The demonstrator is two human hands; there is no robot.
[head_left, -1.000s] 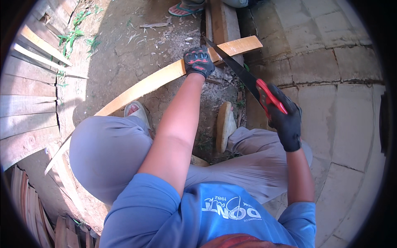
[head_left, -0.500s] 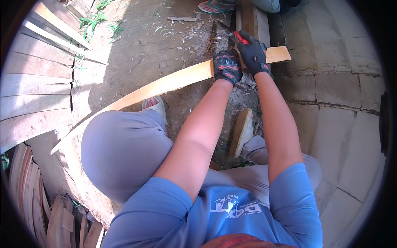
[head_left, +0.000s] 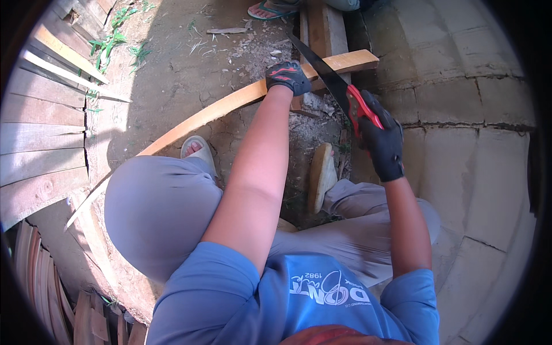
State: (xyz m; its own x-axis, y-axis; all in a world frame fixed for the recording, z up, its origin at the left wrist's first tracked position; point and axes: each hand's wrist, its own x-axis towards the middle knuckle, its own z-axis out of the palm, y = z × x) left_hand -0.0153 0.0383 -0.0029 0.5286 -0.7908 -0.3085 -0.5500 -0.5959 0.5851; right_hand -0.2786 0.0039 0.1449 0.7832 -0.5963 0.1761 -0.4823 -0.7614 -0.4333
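My left hand (head_left: 287, 78), in a black glove with red trim, is closed over a long, thin wooden plank (head_left: 210, 118). The plank slants from beside my left knee up to the right and crosses a wooden beam (head_left: 326, 39). In my right hand (head_left: 382, 142), also gloved, is the red handle of a handsaw (head_left: 329, 76). Its dark blade points up and to the left and passes across the plank, just right of my left hand. Whether the teeth touch the wood, I cannot tell.
Another person's sandalled foot (head_left: 273, 9) is beside the beam at the top. Sawdust and wood chips lie on the dirt ground around it. Wooden boards (head_left: 43, 135) stand at the left, with stacked strips (head_left: 40, 276) below. Grey paving blocks (head_left: 448, 167) cover the right side.
My right hand has drawn back toward me from the plank, and the saw blade now lies across it. My left hand stays on the plank. The whole view has shifted slightly.
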